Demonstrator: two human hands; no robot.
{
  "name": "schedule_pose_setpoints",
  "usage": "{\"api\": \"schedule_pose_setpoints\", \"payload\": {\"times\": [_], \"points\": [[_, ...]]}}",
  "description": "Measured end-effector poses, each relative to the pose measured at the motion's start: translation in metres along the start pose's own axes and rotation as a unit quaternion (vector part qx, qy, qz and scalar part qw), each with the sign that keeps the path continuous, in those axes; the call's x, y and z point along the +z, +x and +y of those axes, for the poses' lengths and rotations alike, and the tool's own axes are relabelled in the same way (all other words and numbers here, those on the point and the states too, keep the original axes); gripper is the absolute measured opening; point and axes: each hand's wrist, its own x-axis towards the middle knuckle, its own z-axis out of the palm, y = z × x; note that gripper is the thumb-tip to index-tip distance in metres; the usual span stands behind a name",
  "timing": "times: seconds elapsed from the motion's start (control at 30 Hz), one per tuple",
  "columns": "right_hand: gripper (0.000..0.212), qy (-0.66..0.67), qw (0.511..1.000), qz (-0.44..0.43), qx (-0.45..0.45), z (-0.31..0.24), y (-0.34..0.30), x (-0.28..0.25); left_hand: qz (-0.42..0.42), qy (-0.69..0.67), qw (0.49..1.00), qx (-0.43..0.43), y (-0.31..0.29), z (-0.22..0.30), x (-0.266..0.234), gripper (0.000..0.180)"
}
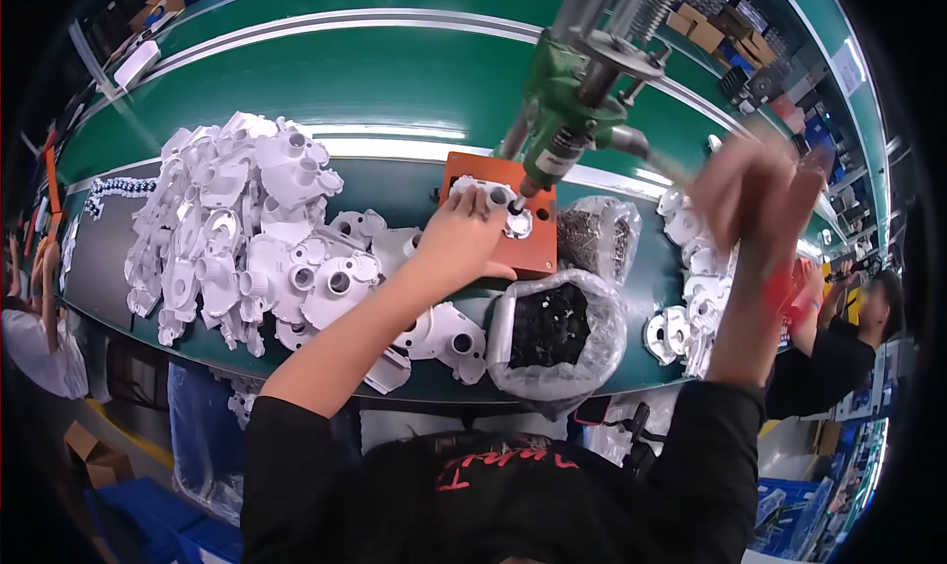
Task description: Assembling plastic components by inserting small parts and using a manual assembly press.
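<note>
The left hand (pixel 462 231), thumb spread apart, lies over a white moulded-plastic part (pixel 500 196) beneath its fingers; best keep it flat on the orange rectangular block (pixel 538 254), fingertips clear of the green metal spindle press (pixel 562 140) just right. Farther right, the right hand (pixel 755 194) blurs; I cannot tell its grip.

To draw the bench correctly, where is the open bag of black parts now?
In the head view, the open bag is right of centre, just below the orange plate and another plastic bag.
</note>
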Motion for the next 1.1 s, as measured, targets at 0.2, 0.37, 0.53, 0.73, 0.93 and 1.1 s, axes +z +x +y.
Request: {"api": "schedule_pose_setpoints", "payload": {"times": [0.2, 0.37, 0.53, 0.73, 0.93, 1.1], "points": [[0.016, 0.095, 0.917, 0.377, -0.084, 0.093, 0.074, -0.125, -0.061, -0.07, 0.987, -0.13, 0.024, -0.029, 0.013, 0.058], [0.05, -0.193, 0.938, 0.263, 0.118, 0.049, -0.032, -0.081, -0.07, -0.26, 0.957, -0.11, 0.015, -0.06, 0.013, 0.047], [0.051, -0.563, 0.743, 0.096, 0.349, 0.052, -0.195, -0.058, -0.135, -0.14, 0.977, -0.09, 0.046, -0.028, -0.033, 0.038], [0.044, -0.674, 0.533, 0.17, 0.483, 0.088, -0.262, -0.007, -0.133, -0.016, 0.978, -0.157, 0.069, -0.078, -0.033, 0.03], [0.039, -0.707, 0.533, 0.231, 0.403, 0.125, -0.281, -0.011, 0.138, 0.055, 0.972, -0.184, 0.038, -0.153, 0.005, 0.034], [0.041, -0.709, 0.531, 0.268, 0.38, 0.145, -0.283, -0.011, -0.033, 0.005, 0.976, -0.217, 0.01, -0.11, -0.034, 0.041]]}}
